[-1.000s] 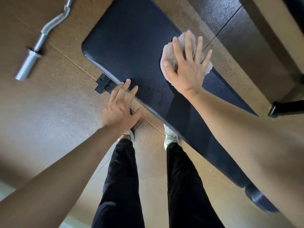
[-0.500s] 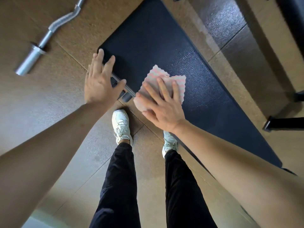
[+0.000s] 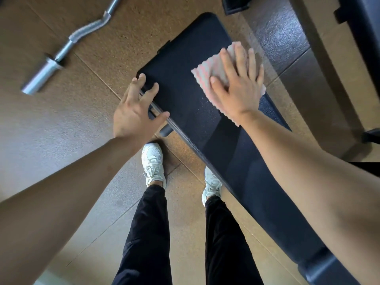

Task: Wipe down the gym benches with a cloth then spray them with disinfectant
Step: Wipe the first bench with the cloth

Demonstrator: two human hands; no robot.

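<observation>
A long black padded gym bench point(image 3: 185, 83) runs from the upper middle down to the lower right. A pink-and-white striped cloth point(image 3: 207, 72) lies flat on its far right edge. My right hand point(image 3: 236, 87) presses on the cloth with straight, spread fingers. My left hand point(image 3: 135, 108) rests on the bench's near left edge, fingers spread and touching the pad's rim. No spray bottle is in view.
A chrome curl bar point(image 3: 67, 44) lies on the brown floor at the upper left. My legs in black trousers and white shoes point(image 3: 153, 163) stand close to the bench. Dark equipment frames point(image 3: 362, 27) stand at the upper right.
My right hand has slid the cloth from the bench's near left edge across to its far right side. My left hand has shifted down along the near edge.
</observation>
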